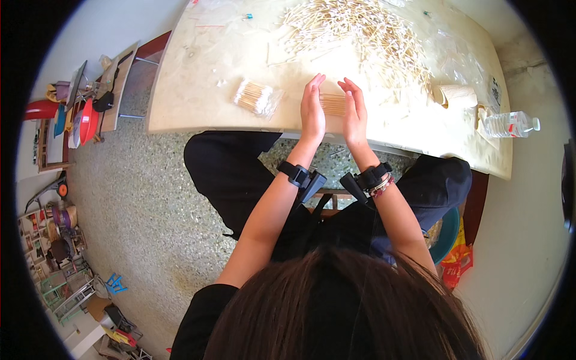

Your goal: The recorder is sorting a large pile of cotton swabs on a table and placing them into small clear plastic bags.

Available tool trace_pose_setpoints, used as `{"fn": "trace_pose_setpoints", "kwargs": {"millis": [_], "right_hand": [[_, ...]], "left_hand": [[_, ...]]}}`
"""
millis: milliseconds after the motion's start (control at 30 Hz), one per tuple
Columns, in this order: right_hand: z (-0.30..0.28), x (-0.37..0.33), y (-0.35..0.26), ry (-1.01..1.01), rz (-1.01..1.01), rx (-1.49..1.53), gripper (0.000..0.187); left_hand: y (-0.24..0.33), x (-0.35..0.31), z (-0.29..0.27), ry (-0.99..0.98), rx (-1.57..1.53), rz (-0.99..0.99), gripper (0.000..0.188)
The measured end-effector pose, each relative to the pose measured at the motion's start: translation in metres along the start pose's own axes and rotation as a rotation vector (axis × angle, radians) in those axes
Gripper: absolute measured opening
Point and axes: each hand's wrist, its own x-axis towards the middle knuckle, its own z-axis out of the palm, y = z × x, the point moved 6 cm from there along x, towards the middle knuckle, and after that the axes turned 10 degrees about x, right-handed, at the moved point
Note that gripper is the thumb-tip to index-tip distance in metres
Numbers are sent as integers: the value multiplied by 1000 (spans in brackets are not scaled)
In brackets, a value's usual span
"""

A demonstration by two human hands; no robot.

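Note:
A row of cotton swabs (332, 104) lies crosswise between my two hands near the table's front edge. My left hand (312, 111) stands on edge at the left ends of the swabs, fingers straight and together. Against the right ends is my right hand (355, 113), its fingers also extended and slightly bent. The swabs are held between the two palms, and their tips are hidden by the hands. Left of my left hand lies a clear plastic bag packed with cotton swabs (254, 98).
A large loose heap of cotton swabs (366, 33) covers the table's far middle and right. Clear plastic wrap (459, 60), a brown paper-like roll (457, 96) and a plastic bottle (510, 125) are at the right. Below the table is a teal tub (447, 237).

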Motion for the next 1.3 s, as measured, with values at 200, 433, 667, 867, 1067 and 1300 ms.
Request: {"fn": "trace_pose_setpoints", "kwargs": {"millis": [200, 433, 667, 867, 1067, 1300], "right_hand": [[-6, -7, -26, -238, -198, -525, 42], [2, -32, -9, -442, -276, -1119, 50], [-3, -37, -8, -454, -265, -1188, 52], [0, -36, -7, -468, -262, -1197, 52], [-6, -43, -18, -481, -220, -1244, 56], [-9, -51, -16, -480, -175, -1214, 56]], "left_hand": [[29, -15, -5, -119, 845, 400, 43], [18, -39, 6, -250, 1337, 494, 48], [12, -48, 14, -229, 1414, 445, 49], [9, -49, 13, -192, 1358, 419, 50], [17, -67, 10, -118, 1460, 373, 51], [11, -73, 8, -93, 1461, 297, 52]]}}
